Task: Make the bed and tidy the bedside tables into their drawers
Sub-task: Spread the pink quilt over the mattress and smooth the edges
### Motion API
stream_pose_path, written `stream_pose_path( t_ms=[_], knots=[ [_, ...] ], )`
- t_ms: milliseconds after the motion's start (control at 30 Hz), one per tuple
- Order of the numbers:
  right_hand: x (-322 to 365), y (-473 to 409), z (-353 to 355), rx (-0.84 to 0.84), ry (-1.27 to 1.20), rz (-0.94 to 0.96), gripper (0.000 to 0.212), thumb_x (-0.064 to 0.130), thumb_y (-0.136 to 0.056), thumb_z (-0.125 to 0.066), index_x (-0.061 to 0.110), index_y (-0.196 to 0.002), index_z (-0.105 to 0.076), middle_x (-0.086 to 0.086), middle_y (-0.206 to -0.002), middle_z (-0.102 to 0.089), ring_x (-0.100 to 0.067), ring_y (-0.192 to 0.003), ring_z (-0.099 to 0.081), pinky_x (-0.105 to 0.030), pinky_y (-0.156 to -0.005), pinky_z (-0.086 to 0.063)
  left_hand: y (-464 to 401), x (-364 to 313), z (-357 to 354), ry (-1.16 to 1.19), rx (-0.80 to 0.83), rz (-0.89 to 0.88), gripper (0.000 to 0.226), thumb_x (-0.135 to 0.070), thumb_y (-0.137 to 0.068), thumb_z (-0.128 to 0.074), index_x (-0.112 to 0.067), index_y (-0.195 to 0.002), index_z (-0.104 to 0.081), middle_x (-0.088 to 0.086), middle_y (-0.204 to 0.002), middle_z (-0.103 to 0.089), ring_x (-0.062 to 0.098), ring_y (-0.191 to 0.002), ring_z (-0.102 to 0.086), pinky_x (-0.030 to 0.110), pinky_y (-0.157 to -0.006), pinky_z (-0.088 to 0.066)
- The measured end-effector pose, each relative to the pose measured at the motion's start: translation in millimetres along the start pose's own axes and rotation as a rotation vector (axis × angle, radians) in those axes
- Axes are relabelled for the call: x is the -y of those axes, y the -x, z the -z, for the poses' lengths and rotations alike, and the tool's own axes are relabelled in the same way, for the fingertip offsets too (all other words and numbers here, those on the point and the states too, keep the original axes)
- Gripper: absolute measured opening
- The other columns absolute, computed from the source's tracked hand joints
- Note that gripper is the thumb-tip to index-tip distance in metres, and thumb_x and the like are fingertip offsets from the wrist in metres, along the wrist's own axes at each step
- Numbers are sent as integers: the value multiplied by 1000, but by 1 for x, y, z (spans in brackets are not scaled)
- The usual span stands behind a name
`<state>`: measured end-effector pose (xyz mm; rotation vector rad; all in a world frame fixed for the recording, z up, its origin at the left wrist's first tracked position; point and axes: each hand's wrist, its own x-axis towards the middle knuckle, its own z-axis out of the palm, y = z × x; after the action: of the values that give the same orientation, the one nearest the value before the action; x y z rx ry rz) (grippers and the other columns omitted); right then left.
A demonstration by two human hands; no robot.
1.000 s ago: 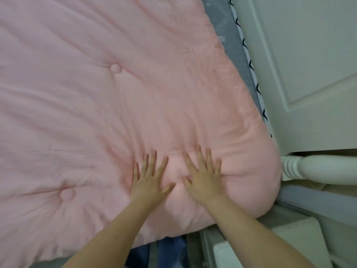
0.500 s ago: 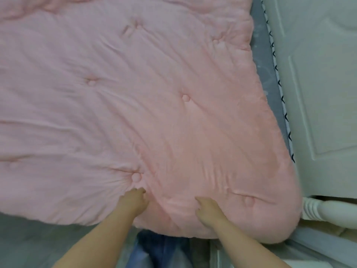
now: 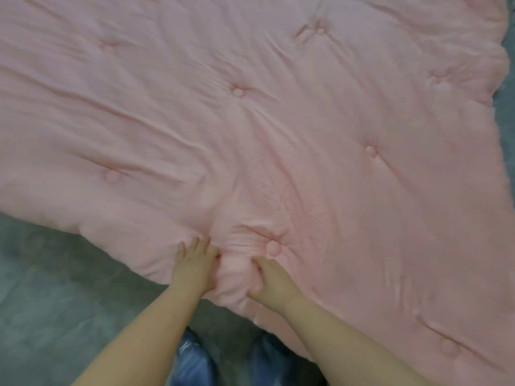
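A pink tufted quilt (image 3: 278,121) covers most of the view, spread over a grey-green bed sheet (image 3: 41,288). Both hands are at its near edge, close together. My left hand (image 3: 193,267) grips a bunched fold of the quilt, fingers partly tucked into the fabric. My right hand (image 3: 271,280) grips the same bunch from the other side, just below a round tuft button (image 3: 273,247). A ridge of gathered fabric stands up between the two hands.
The grey-green sheet lies bare at the lower left and shows again at the right edge (image 3: 505,107). Blue fabric (image 3: 192,360) shows between my forearms at the bottom. No bedside table or drawer is in view.
The flat hands curled and took hold of the quilt's near edge. The view has swung left: the white door and bedpost are gone and more bare sheet shows at the left.
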<state>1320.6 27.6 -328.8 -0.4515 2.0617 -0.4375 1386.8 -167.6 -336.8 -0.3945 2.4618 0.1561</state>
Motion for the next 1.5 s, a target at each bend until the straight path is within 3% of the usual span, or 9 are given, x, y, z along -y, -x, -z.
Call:
stream_pose_path(
  t_ms=[67, 167, 300, 467, 567, 1033, 1167, 1300, 1500],
  knots=[
    [7, -15, -24, -111, 188, -46, 81, 46, -64, -74, 13, -132, -47, -9, -125, -50, -29, -113, -51, -34, -96, -45, -8, 14, -19, -26, -106, -72, 38, -22, -64, -78, -30, -98, -65, 6, -112, -56, 30, -110, -55, 56, -107, -33],
    [18, -18, -48, -190, 377, -156, 47, 30, -57, -85, 12, -94, -63, -8, -90, -64, -25, -80, -63, -25, -65, -50, -11, 38, -44, -96, -218, -193, 8, -23, -59, -73, -25, -67, -70, 2, -74, -59, 28, -71, -58, 46, -82, -53],
    [31, -2, -60, -50, 249, -190, 23, 20, -97, -43, 13, -116, -54, -11, -121, -59, -25, -113, -57, -31, -90, -43, 18, 55, -42, -36, -36, -207, 23, -31, -92, -48, -25, -111, -61, 1, -106, -62, 27, -103, -55, 37, -89, -40],
    [83, 26, -24, -207, 11, -188, 26, 19, -92, -52, 29, -69, -43, 1, -80, -61, -13, -73, -56, -21, -64, -38, 65, 84, 6, 166, -114, -134, 26, -38, -97, -40, -21, -108, -56, 3, -110, -59, 25, -105, -54, 36, -81, -37],
    [139, 40, 2, -256, -61, -142, 4, 20, -91, -57, 20, -92, -61, 0, -94, -66, -13, -85, -56, -19, -71, -36, 90, 112, 46, 243, -186, -83, 23, -36, -96, -40, -22, -104, -55, 1, -104, -58, 23, -99, -54, 35, -78, -37],
    [221, 61, 38, -293, 68, -157, 53, 37, -91, -54, 17, -140, -44, -12, -142, -49, -31, -130, -46, -36, -108, -38, 116, 174, 144, 25, -155, -113, 41, -39, -92, -51, -27, -130, -50, 8, -130, -53, 30, -121, -48, 40, -101, -36],
    [220, 39, 42, -321, 252, -174, 61, 38, -89, -52, 23, -146, -37, -11, -144, -45, -32, -134, -40, -42, -109, -36, 90, 178, 140, -183, -120, -171, 57, -40, -89, -58, -30, -142, -41, 4, -144, -46, 28, -137, -35, 43, -112, -25],
    [208, 29, 39, -299, 517, -93, 62, 34, -90, -50, 21, -148, -31, -11, -146, -40, -31, -136, -33, -42, -106, -33, 73, 165, 129, -66, -267, -177, 53, -28, -87, -61, -27, -138, -46, 3, -142, -47, 27, -129, -44, 41, -111, -26],
    [188, 6, 20, -242, 416, -112, 56, 28, -91, -51, 18, -143, -35, -12, -137, -44, -36, -123, -47, -43, -97, -42, 46, 143, 92, -40, -247, -276, 55, -20, -87, -60, -28, -139, -45, -1, -153, -33, 22, -140, -32, 40, -119, -14]
  ],
)
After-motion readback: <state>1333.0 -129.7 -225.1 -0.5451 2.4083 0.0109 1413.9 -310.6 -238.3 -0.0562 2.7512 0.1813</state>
